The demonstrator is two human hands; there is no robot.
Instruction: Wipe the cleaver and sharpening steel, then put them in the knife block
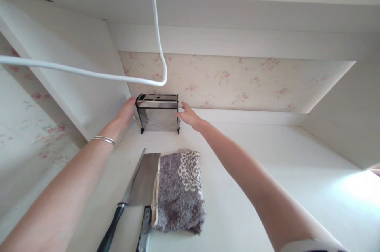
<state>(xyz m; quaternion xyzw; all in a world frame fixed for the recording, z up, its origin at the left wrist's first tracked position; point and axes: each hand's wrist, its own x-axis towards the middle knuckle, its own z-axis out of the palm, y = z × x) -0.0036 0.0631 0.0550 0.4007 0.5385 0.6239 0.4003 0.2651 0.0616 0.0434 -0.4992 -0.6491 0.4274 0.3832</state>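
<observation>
A shiny metal knife holder with slots in its black top stands at the back of the white counter, against the flowered wall. My left hand rests on its left end, fingers stretched along the side. My right hand touches its right end with fingers spread. Neither hand wraps round it. A silver bangle sits on my left wrist. Nearer to me, a long knife with a black handle lies on the counter beside a wide cleaver blade.
A folded grey towel with a white pattern lies right of the blades. A white cable hangs in a loop in front of the holder. A white side wall closes the left, a cupboard overhangs above, and another wall stands at right.
</observation>
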